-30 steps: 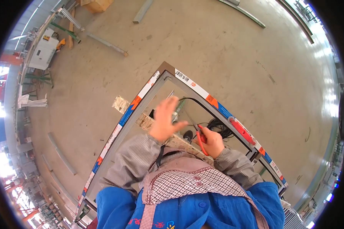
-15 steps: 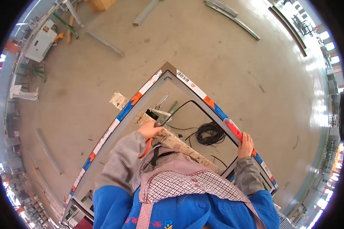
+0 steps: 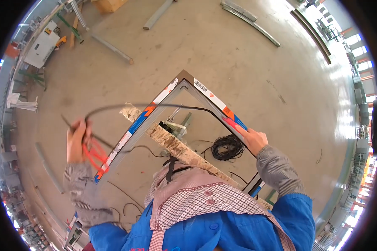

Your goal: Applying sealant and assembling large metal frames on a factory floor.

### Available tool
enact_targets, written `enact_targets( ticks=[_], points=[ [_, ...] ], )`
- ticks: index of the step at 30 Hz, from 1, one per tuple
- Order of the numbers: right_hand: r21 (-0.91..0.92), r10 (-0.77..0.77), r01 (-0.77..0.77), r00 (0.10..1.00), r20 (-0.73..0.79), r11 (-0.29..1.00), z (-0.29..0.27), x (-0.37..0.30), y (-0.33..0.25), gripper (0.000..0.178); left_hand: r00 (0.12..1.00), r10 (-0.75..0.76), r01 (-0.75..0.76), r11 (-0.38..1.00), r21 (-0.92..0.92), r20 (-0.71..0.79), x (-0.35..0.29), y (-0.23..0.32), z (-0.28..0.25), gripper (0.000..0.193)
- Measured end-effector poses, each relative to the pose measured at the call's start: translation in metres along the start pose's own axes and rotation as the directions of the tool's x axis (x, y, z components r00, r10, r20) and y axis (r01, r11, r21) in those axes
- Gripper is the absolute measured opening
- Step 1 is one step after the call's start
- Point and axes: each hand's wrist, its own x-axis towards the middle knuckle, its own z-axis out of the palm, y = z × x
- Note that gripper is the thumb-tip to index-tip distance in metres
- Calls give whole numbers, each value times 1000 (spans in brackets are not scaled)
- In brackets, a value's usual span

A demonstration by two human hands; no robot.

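Note:
A large window frame [image 3: 209,95], brown with white, blue and orange tape, stretches before me with one corner pointing away. My left hand [image 3: 76,138], beyond its left side, is closed around a black rubber strip [image 3: 132,104]. The strip arches over the frame to the inner edge of its right side. Red looped handles [image 3: 95,155], like those of scissors, hang at that hand, smeared by motion. On the frame's right side, my right hand [image 3: 255,140] grips a pink-red hand tool [image 3: 234,125], its tip against the inner edge; the tip's shape is hidden.
Under the frame lies a paint-spotted board [image 3: 171,142] with a metal clamp-like fitting [image 3: 174,127] beside it. A coil of black strip [image 3: 227,147] rests on the floor. Farther off are metal profiles [image 3: 251,23], a cardboard box [image 3: 108,5] and a white machine cabinet [image 3: 42,49].
My left hand has swung out left past the frame, drawing the black strip into a long arc. My right hand has slid up the right side with the tool, now pointing it at the inner edge.

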Motion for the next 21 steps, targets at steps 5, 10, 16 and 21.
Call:
enact_targets(
  ticks=[5, 10, 16, 21],
  points=[
    [-196, -80, 103, 990, 118, 975, -9, 62, -4, 32, 982, 88, -66, 989, -132, 168, 74, 3, 113, 22],
    [-261, -124, 157, 983, 137, 953, -21, 116, -34, 42, 987, -11, 50, 968, -247, 159, 110, -21, 126, 27],
    [-222, -71, 128, 966, 247, 967, -37, 112, -40, 42, 989, -42, 88, 935, -343, 142, 127, -31, 109, 25],
    [-203, -33, 57, 992, 120, 978, -32, 177, -64, 43, 985, -83, 132, 929, -347, 152, 130, -40, 126, 28]
  ],
)
